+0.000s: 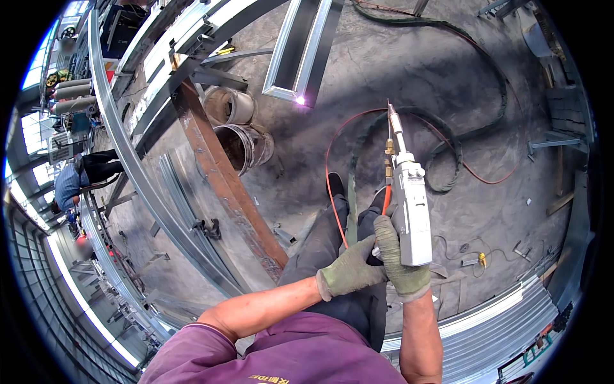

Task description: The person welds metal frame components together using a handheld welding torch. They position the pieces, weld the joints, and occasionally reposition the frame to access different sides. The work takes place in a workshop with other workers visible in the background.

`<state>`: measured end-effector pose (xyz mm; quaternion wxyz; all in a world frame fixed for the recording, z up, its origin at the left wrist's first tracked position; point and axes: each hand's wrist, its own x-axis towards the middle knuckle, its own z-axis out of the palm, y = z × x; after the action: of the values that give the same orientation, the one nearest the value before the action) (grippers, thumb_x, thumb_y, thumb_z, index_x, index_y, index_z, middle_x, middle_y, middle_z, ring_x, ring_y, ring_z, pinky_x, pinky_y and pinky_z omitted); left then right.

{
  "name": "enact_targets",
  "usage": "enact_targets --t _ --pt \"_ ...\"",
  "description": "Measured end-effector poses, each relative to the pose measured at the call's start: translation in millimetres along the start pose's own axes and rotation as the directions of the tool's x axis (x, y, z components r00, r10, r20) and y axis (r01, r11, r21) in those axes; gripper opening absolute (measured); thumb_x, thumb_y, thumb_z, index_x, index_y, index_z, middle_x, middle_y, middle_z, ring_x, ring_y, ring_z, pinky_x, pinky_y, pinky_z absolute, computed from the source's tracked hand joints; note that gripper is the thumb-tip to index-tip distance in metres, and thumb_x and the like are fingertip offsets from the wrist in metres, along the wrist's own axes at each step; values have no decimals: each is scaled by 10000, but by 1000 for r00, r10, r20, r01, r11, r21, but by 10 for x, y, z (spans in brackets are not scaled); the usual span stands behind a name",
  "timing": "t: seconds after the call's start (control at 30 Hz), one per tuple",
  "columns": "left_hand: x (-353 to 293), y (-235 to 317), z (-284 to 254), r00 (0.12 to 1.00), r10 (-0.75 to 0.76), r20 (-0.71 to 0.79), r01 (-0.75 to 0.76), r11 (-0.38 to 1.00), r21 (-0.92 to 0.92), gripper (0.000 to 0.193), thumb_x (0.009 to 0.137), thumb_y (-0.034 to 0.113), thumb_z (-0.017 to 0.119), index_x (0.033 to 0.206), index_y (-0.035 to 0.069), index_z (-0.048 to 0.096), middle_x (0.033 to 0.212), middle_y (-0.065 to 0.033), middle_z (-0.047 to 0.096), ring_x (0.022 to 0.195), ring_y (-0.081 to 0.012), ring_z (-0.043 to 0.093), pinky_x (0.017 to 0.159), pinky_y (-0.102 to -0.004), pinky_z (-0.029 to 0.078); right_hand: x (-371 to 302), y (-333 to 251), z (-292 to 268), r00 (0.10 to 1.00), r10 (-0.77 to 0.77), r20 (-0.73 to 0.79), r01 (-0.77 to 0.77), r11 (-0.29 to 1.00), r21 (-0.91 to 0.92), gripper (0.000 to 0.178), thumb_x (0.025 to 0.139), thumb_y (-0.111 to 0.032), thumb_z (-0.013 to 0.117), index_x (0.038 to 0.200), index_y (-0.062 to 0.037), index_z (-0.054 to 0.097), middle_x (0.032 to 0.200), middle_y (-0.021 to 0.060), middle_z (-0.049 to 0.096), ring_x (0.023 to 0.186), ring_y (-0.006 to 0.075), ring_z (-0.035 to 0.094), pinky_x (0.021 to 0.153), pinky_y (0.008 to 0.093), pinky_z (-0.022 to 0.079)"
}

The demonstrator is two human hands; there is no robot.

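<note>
My right hand (405,264), in a green-grey work glove, is closed around a white handheld welding gun (414,214). The gun's narrow nozzle (395,125) points away from me, with brass fittings and an orange hose beside it. My left hand (350,270), gloved alike, reaches across to the right hand, its thumb and fingers spread apart near the gun's grip. Part of that grip is hidden by the hands. Ahead and to the left is a metal channel frame (297,54), with a bright purple-white spot at its near end. The nozzle is apart from it.
Dark hoses (457,153) and a red line coil over the concrete floor. Two dirty buckets (246,147) stand beside a rusty brown beam (220,176). Long curved metal profiles (137,169) run along my left. Corrugated sheets (480,333) lie at lower right. Another person (80,179) bends at far left.
</note>
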<state>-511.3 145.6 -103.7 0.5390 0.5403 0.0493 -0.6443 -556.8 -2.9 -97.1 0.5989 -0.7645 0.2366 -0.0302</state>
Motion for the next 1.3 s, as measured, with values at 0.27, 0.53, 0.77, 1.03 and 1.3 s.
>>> enact_targets --t 0.27,0.53,0.77,1.03,1.3 --pt "138 -199 115 983 62 -172 -39 990 133 557 883 151 872 1373 15 644 1213 -75 751 1119 -139 682 963 -340 563 8 2 -129 997 69 29 -72 994 87 290 935 -124 866 1143 -8 700 907 75 701 757 199 670 685 363 561" --pt "-164 182 195 899 102 -426 -151 985 -82 334 933 193 864 1195 45 719 1067 -32 751 950 -99 689 769 -301 567 -42 46 -410 994 83 69 -93 983 158 556 919 -81 852 1413 43 630 1185 135 739 1024 212 731 944 365 601" --pt "-784 255 -64 743 165 -649 -427 863 -269 155 1017 143 788 1049 22 697 893 -57 736 762 -156 720 653 -310 585 5 61 -753 984 164 70 -158 984 -87 374 928 -39 793 1289 12 712 1030 105 748 890 178 723 828 336 595" --pt "-1075 449 -722 478 200 -855 -737 620 -267 187 1032 191 766 1058 28 680 858 -87 725 776 -239 729 760 -400 613 845 -303 -1006 991 28 128 10 958 -285 328 938 -90 797 1242 8 721 1019 89 739 855 165 713 796 315 590" --pt "-1201 587 -1312 509 117 -853 -612 746 -263 129 956 151 737 871 58 708 789 -51 730 712 -165 709 658 -320 560 2466 -1621 37 850 -410 331 525 718 -457 298 937 -120 776 1215 -19 734 1012 149 739 857 292 735 805 388 590"
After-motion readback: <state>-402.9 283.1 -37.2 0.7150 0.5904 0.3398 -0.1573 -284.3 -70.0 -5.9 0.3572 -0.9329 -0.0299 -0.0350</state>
